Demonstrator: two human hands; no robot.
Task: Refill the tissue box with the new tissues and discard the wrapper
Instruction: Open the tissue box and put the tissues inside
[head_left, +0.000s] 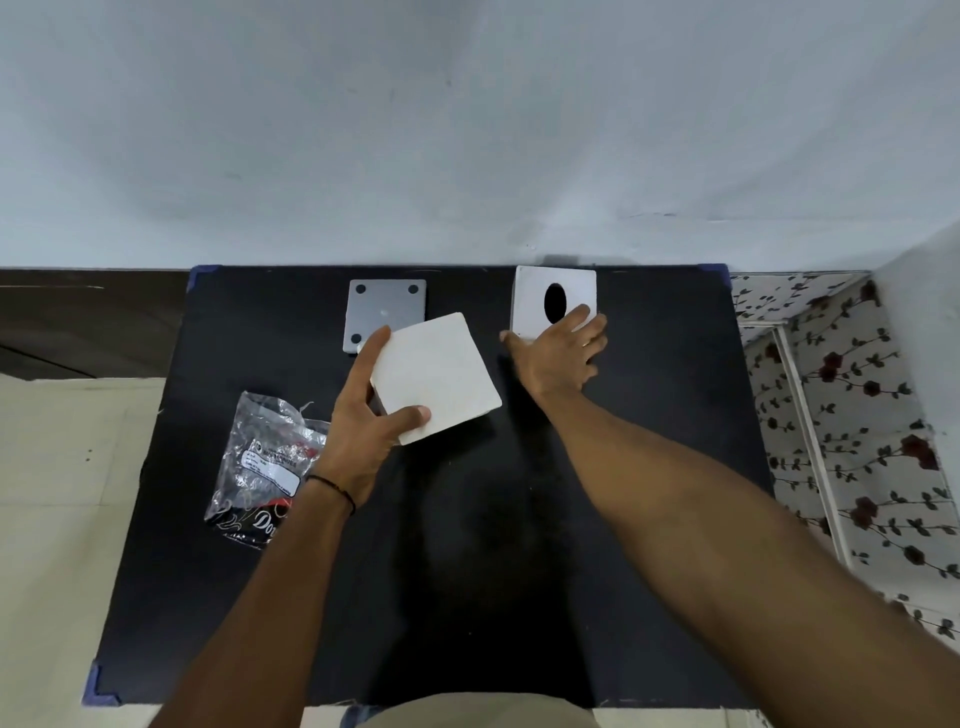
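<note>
Crinkled glossy plastic wrapper (262, 467), matt black table (623, 467)

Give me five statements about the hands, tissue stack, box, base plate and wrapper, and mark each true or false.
1. The left hand holds the white tissue stack. True.
2. The right hand grips the wrapper. False: it rests on the white tissue box.
3. The wrapper lies on the black table, left of the left forearm. True.
4. The box's oval opening is filled with tissues. False: it looks dark.
5. The grey base plate sits on the box. False: it lies apart, to its left.
</note>
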